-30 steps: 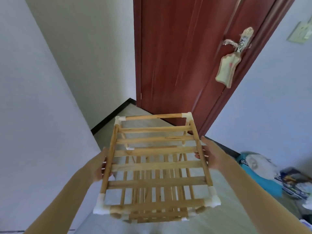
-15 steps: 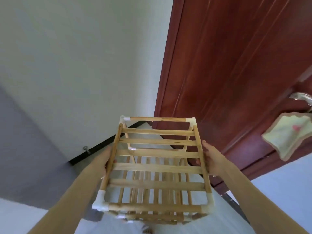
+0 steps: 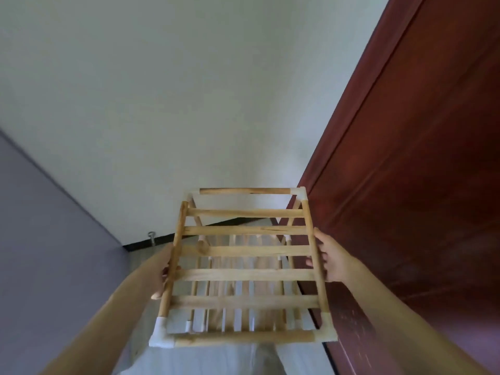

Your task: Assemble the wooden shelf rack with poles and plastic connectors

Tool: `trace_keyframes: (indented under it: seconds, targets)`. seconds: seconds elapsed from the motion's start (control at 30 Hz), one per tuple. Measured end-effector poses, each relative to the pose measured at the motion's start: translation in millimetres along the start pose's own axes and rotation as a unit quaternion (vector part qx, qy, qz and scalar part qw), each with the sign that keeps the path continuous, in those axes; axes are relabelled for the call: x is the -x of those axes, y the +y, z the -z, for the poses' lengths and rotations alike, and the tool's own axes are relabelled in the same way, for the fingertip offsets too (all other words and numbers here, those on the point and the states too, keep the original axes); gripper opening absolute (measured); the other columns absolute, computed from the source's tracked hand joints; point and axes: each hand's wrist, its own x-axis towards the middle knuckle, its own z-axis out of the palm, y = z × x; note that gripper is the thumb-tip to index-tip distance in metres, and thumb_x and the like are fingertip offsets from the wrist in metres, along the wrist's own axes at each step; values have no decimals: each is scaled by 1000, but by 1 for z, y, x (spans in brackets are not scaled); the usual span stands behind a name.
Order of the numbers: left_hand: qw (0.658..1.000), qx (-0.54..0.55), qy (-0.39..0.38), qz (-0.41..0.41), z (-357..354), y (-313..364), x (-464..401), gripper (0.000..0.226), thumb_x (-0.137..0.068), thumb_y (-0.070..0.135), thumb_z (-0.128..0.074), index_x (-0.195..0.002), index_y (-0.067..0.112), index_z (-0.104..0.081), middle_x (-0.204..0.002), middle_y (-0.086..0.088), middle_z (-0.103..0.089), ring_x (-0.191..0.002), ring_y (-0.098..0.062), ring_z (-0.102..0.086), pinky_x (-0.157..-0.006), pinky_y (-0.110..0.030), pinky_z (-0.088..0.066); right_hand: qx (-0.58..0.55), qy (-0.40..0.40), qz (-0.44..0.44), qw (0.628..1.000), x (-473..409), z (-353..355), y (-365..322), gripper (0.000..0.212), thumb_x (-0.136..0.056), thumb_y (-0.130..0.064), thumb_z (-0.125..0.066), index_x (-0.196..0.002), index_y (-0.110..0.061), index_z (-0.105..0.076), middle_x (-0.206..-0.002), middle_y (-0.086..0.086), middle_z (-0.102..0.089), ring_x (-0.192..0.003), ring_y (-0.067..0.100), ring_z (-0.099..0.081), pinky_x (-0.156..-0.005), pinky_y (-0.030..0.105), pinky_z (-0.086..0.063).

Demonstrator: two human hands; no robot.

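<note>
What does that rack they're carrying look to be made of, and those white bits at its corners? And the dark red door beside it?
The rack looks like pale unpainted wood: grain and a knot show on its slats. The white corner pieces seem to be smooth moulded plastic, judging by their even colour and rounded shape. The door appears to be reddish-brown wood or wood veneer with a slight sheen; which one cannot be told from here.

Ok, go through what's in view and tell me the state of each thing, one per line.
Shelf rack: assembled, held up off the floor, tilted.
Left hand: grips the rack's left side pole.
Right hand: grips the rack's right side pole.
Corner connectors: fitted on the pole ends.
Door: shut, as far as visible.
</note>
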Motion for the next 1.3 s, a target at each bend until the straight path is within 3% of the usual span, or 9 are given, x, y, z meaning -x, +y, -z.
trace_keyframes:
  seconds: [0.07, 0.17, 0.37, 0.47, 0.57, 0.67, 0.8, 1.13, 1.3]
  targets:
    - [999, 21, 12, 33, -16, 15, -10, 40, -79, 52, -62, -78, 12, -58, -88, -8, -53, -72, -22, -47, -70, -30, -38, 40, -9, -49, 998, -31, 1, -32, 69, -80, -65, -53, -128, -15, -56, -131, 8, -56, -122, 24, -52, -87, 36, -39]
    - [995, 66, 22, 75, -32, 33, -32, 41, -83, 51, -56, -77, 10, -56, -88, -8, -51, -74, -23, -45, -91, -34, -32, 90, -47, -89, 991, -80, -6, -75, 59, -80, -65, -53, -115, -17, -56, -126, 8, -51, -124, 27, -46, -106, 56, -19]
    - [982, 146, 37, 113, -52, 64, -86, 48, -89, 55, -48, -80, 8, -54, -83, -9, -47, -72, -25, -42, -86, -38, -31, 135, -61, -104, 984, -173, -37, -131, 53, -83, -58, -55, -115, -16, -53, -108, 4, -52, -107, 22, -50, -109, 59, -14]
    - [981, 146, 37, 119, -55, 81, -118, 46, -90, 53, -45, -88, 9, -56, -101, -12, -50, -86, -28, -46, -93, -45, -33, 152, -65, -114, 980, -213, -56, -147, 59, -84, -57, -55, -123, -13, -53, -103, 5, -53, -103, 22, -50, -110, 58, -16]
    - [980, 142, 41, 136, -57, 97, -151, 53, -92, 55, -42, -114, 8, -53, -128, -11, -43, -123, -32, -39, -106, -54, -23, 165, -63, -131, 976, -244, -76, -158, 67, -84, -57, -56, -135, -16, -45, -123, 10, -48, -124, 28, -44, -108, 66, -6]
    - [978, 137, 38, 151, -59, 106, -184, 59, -91, 57, -42, -123, 8, -48, -139, -12, -39, -133, -34, -30, -108, -59, -17, 183, -67, -150, 969, -276, -90, -166, 82, -80, -62, -57, -143, -15, -35, -148, 16, -32, -139, 38, -24, -102, 72, 2]
    - [979, 126, 38, 157, -65, 110, -228, 65, -91, 63, -35, -123, 8, -49, -137, -13, -43, -128, -35, -37, -103, -62, -25, 163, -70, -156, 972, -319, -98, -165, 86, -80, -61, -57, -146, -15, -30, -154, 15, -22, -142, 37, -17, -105, 70, 2]
    - [972, 159, 60, 161, -73, 114, -293, 71, -89, 68, -34, -127, 10, -50, -132, -12, -45, -125, -35, -40, -103, -57, -31, 126, -52, -121, 983, -383, -120, -156, 81, -77, -61, -54, -140, -12, -40, -131, 9, -40, -124, 27, -41, -111, 54, -15]
    - [972, 159, 55, 162, -82, 120, -299, 63, -92, 64, -32, -110, 9, -55, -122, -10, -46, -115, -33, -42, -102, -54, -30, 112, -50, -107, 987, -390, -117, -161, 75, -81, -62, -52, -141, -17, -41, -142, 5, -36, -125, 25, -41, -111, 49, -20]
